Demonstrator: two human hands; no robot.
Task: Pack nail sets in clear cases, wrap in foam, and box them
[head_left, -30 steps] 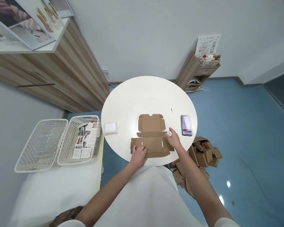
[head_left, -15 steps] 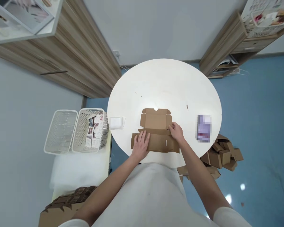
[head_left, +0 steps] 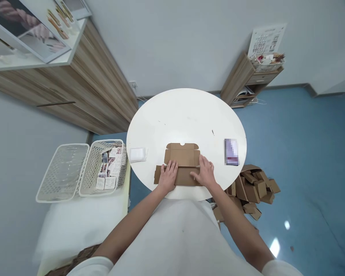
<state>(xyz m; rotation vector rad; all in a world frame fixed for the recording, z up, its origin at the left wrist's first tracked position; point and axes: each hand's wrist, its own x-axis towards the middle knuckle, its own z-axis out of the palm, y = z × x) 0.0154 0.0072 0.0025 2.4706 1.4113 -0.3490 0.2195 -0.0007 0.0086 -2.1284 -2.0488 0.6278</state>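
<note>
An unfolded brown cardboard box (head_left: 183,156) lies on the white oval table (head_left: 186,111) in front of me. Its notched lid part points away from me and the lower panel is near the table's front edge. My left hand (head_left: 168,177) rests on the left of the lower panel, fingers stretched out over the crease. On the right of the same panel lies my right hand (head_left: 204,172), fingers spread and thumb pointing inward. Neither hand is wrapped round anything. The underside of the cardboard is hidden.
A stack of white packets (head_left: 137,154) lies at the table's left, and a blurred purple item (head_left: 231,152) at its right. White baskets (head_left: 84,174) stand to the left, one holding printed cards. Folded brown boxes (head_left: 254,188) are heaped low on the right.
My right hand has shifted from the cardboard's right crease onto the lower panel, its fingers now spread. My left hand stays on the panel. The lower panel lies flatter, and the camera view has shifted.
</note>
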